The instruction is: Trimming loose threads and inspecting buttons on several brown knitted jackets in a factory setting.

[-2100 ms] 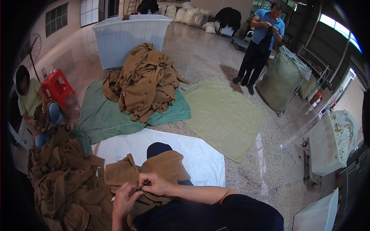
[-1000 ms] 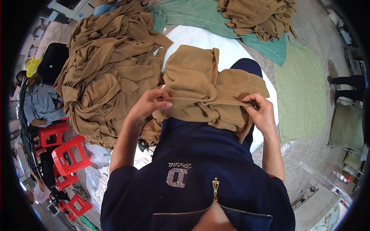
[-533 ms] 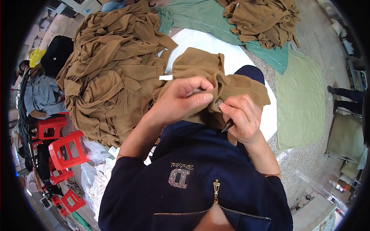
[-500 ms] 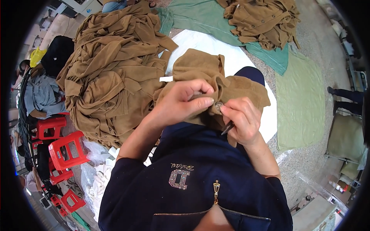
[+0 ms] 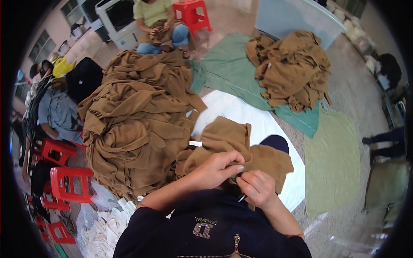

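Note:
Across my lap lies a brown cloth garment (image 5: 226,135), its edge bunched up between my hands. My left hand (image 5: 217,170) pinches that edge, thumb against the curled fingers. Close against it on the right, my right hand (image 5: 259,189) is closed around a small pointed metal tool (image 5: 241,198), whose tip sticks out below the fingers. The same hand's fingertips press at the garment's edge beside the left thumb. A button there is mostly covered by the fingers.
A large heap of brown garments (image 5: 137,116) rises at my left; a smaller pile (image 5: 297,69) lies far right on a green sheet (image 5: 234,64). White sheeting (image 5: 297,180) spreads under my work. Red stools (image 5: 71,185) stand left. Another person (image 5: 155,21) sits beyond the heap, handling brown cloth.
The view has tilted up, so my hands and the garment sit lower and the seated person shows. My fingers have closed over the button that was visible before.

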Motion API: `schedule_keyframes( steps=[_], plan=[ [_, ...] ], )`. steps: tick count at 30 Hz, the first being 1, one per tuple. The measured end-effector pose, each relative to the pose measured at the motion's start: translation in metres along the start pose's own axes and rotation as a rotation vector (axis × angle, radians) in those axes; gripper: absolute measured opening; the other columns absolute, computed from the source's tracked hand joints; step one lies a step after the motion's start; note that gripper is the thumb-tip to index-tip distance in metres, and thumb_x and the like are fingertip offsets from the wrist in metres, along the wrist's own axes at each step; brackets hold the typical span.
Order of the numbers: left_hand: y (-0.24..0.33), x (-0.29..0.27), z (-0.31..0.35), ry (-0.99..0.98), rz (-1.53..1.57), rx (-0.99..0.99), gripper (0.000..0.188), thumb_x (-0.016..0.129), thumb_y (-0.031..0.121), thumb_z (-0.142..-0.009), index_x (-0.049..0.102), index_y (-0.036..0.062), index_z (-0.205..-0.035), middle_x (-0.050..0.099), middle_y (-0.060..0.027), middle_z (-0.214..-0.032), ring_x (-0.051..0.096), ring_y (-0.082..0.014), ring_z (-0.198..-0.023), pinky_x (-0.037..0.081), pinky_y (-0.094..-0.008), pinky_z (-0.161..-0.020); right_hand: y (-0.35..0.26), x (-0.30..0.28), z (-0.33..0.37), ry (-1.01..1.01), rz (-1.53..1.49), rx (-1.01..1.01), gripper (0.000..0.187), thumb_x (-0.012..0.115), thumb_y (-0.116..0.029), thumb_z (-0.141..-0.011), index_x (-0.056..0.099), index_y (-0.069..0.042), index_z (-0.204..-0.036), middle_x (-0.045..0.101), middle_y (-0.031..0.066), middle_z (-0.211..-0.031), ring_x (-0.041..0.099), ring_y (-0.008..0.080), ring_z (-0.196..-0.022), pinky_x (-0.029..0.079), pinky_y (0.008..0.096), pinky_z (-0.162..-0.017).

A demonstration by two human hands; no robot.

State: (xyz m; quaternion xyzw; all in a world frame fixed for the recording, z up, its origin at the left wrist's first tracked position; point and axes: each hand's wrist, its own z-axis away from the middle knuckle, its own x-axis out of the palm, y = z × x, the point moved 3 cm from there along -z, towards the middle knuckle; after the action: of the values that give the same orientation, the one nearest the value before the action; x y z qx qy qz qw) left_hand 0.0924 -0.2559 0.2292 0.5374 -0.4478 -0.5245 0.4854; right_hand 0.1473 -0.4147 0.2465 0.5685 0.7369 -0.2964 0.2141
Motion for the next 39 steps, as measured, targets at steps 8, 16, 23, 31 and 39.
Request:
schedule_keyframes(
  steps=[8, 16, 23, 31, 39],
  plan=[
    [-0.002, -0.001, -0.003, -0.027, 0.0, 0.003, 0.017, 0.06, 0.013, -0.094, 0.057, -0.0016, -0.101, 0.061, -0.0071, -0.082, 0.054, -0.0109, -0.075, 0.047, -0.0285, -0.068, 0.012, 0.001, 0.01, 0.085, -0.031, 0.175, 0.034, 0.069, 0.004, -0.057, 0.061, 0.0, -0.09, 0.06, 0.0106, -0.082, 0.059, 0.0248, -0.064, 0.048, 0.0324, -0.051],
    [0.011, -0.005, 0.001, -0.084, -0.273, 0.266, 0.024, 0.07, 0.01, -0.084, 0.059, -0.0006, -0.103, 0.061, -0.0109, -0.097, 0.061, -0.0256, -0.088, 0.048, -0.0335, -0.074, 0.017, 0.01, 0.003, 0.105, -0.165, 0.383, 0.036, 0.069, 0.008, -0.06, 0.058, -0.001, -0.094, 0.06, 0.0122, -0.09, 0.059, 0.0264, -0.068, 0.049, 0.032, -0.057],
    [0.008, 0.002, 0.011, 0.011, -0.496, 0.485, 0.024, 0.072, 0.007, -0.08, 0.059, 0.0015, -0.101, 0.06, -0.0125, -0.091, 0.063, -0.0285, -0.083, 0.05, -0.035, -0.07, 0.023, 0.02, 0.017, 0.026, -0.4, 0.709, 0.032, 0.066, 0.01, -0.065, 0.055, -0.001, -0.092, 0.063, 0.0127, -0.089, 0.064, 0.0253, -0.074, 0.051, 0.0323, -0.063],
    [-0.016, -0.001, -0.005, 0.026, -0.658, 0.417, 0.031, 0.074, 0.024, -0.08, 0.051, 0.0037, -0.079, 0.053, -0.0109, -0.074, 0.057, -0.031, -0.067, 0.046, -0.0394, -0.059, 0.037, 0.025, 0.026, 0.185, -0.499, 0.725, 0.019, 0.062, 0.012, -0.067, 0.054, 0.0, -0.079, 0.061, 0.011, -0.082, 0.061, 0.0214, -0.071, 0.047, 0.0279, -0.061],
    [-0.009, 0.015, -0.009, 0.229, -0.79, 0.738, 0.028, 0.074, 0.008, -0.072, 0.047, 0.0056, -0.066, 0.047, -0.0078, -0.064, 0.051, -0.0259, -0.054, 0.043, -0.0364, -0.049, 0.039, 0.028, 0.036, 0.333, -0.685, 0.884, 0.016, 0.059, 0.011, -0.07, 0.052, -0.002, -0.076, 0.058, 0.0042, -0.078, 0.046, 0.0073, -0.063, 0.036, 0.0222, -0.055]
  ],
)
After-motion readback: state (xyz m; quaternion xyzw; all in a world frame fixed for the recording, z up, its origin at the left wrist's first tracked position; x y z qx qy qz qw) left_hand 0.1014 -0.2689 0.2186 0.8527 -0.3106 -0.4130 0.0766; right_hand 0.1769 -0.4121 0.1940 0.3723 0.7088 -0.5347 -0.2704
